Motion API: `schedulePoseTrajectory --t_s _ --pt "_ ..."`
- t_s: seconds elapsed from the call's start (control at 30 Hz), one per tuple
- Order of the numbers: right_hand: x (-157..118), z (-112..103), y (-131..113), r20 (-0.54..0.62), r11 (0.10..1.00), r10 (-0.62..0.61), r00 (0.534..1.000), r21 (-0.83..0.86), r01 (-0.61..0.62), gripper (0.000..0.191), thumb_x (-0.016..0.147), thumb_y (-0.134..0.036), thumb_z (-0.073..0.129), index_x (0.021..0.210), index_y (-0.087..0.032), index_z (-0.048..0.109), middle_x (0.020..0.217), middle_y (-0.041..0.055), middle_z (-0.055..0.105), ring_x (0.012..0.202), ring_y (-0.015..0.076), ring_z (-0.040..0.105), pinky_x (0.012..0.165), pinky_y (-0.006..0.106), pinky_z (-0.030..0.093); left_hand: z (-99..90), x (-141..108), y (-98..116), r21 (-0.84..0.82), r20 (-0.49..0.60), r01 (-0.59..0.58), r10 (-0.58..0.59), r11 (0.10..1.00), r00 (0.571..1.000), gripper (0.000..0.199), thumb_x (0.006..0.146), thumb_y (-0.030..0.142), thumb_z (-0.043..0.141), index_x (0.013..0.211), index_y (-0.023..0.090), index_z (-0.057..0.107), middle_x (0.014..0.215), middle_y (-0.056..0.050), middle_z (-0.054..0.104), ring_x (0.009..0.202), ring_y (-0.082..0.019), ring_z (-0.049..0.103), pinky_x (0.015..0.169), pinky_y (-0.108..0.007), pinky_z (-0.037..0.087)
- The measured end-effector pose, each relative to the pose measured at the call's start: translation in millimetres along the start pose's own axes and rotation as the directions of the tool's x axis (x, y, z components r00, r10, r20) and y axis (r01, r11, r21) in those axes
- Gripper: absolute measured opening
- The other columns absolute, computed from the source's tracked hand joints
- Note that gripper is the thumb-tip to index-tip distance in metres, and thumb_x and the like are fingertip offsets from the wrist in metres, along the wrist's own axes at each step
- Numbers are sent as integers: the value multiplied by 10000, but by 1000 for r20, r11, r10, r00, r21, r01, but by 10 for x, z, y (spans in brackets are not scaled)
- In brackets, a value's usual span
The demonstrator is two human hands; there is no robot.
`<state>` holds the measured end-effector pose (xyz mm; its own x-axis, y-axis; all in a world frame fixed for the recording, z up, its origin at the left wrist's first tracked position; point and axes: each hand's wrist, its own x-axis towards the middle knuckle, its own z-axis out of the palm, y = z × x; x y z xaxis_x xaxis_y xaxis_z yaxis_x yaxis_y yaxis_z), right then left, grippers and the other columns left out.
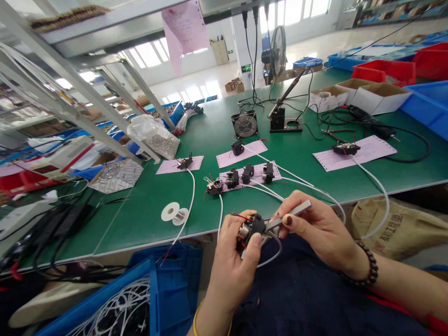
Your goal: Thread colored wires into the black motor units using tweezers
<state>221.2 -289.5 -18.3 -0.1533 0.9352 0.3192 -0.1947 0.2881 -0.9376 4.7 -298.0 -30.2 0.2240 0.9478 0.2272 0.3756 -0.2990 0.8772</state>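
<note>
My left hand (233, 266) is closed around a small black electronic assembly (258, 225) with a silvery metal part, thin red wires and a white cable (276, 252) looping below it. Pinched between the thumb and fingers of my right hand (315, 233) is a flat grey metal tool (294, 212). Its left end meets or nearly meets the assembly's right side; exact contact is hard to see. Both hands are just off the table's front edge, above my lap. Beyond them, several similar black assemblies (248, 173) rest on a pink paper strip (224, 176).
On the green table (140, 224) are a solder spool (171, 212), a small fan (245, 125) and a soldering iron (289, 91) in its stand. More assemblies lie on pink papers (378, 149). White cables trail over the front edge. A blue crate (171, 280) stands below left.
</note>
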Motion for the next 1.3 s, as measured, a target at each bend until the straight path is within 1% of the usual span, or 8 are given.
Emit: schedulePoseTrajectory --t_s 0.2,0.57,0.87,0.97,1.07,1.13,1.23,1.3 --pt "3 11 -15 1 999 17 1000 40 -17 279 1059 -465 736 954 -210 694 774 -11 718 668 110 714 664 182 588 -17 -6 2 10 4 19 -19 1000 1000 332 1072 449 600 1317 245 694 1258 -73 689 1160 -244 661 959 -324 514" --pt "-38 28 -21 8 998 2 1000 -68 -1 238 1072 -441 718 1010 -212 694 785 7 743 711 131 741 681 191 592 -5 -3 7 -21 -25 26 -26 999 999 314 1069 421 601 1314 258 709 1296 -69 691 1209 -242 652 1040 -334 489" --pt "73 14 -19 -4 992 83 997 96 -82 318 1032 -486 766 930 -194 694 740 -16 709 634 99 693 643 167 596 -16 11 47 -1 8 56 -56 998 998 348 1056 458 592 1302 236 698 1227 -76 683 1105 -247 671 914 -327 515" --pt "116 13 -11 -7 991 96 995 96 -95 338 1028 -499 766 913 -192 686 743 -13 714 623 104 695 637 175 598 3 16 60 -1 4 84 -84 996 996 352 1050 455 589 1296 229 699 1221 -81 683 1106 -256 668 916 -338 513" --pt "62 3 -15 14 999 37 999 -27 -37 292 1074 -461 704 937 -205 678 750 -4 725 631 121 704 635 190 599 -9 10 74 -10 6 89 -89 996 996 340 1050 447 576 1282 229 697 1216 -79 687 1101 -256 670 939 -349 512" --pt "-26 -11 -35 25 978 -67 997 -198 71 189 1105 -383 655 1003 -227 685 820 5 752 686 129 726 673 197 603 -71 16 110 -21 44 69 -68 997 997 339 1051 441 555 1290 232 677 1219 -74 687 1088 -249 672 952 -354 516" --pt "-126 -34 -65 27 887 -229 973 -406 220 62 1107 -303 638 1111 -271 690 926 7 771 769 132 751 738 193 607 -247 79 242 34 104 79 -82 996 991 403 1009 412 575 1371 233 571 1147 -51 676 991 -226 666 907 -348 526" --pt "-104 -20 -66 17 866 -273 962 -432 253 62 1109 -309 637 1117 -278 691 870 -4 754 716 124 748 703 173 606 -376 164 358 136 110 91 -106 987 988 442 955 371 614 1364 228 527 1088 -34 656 932 -217 646 874 -347 519"
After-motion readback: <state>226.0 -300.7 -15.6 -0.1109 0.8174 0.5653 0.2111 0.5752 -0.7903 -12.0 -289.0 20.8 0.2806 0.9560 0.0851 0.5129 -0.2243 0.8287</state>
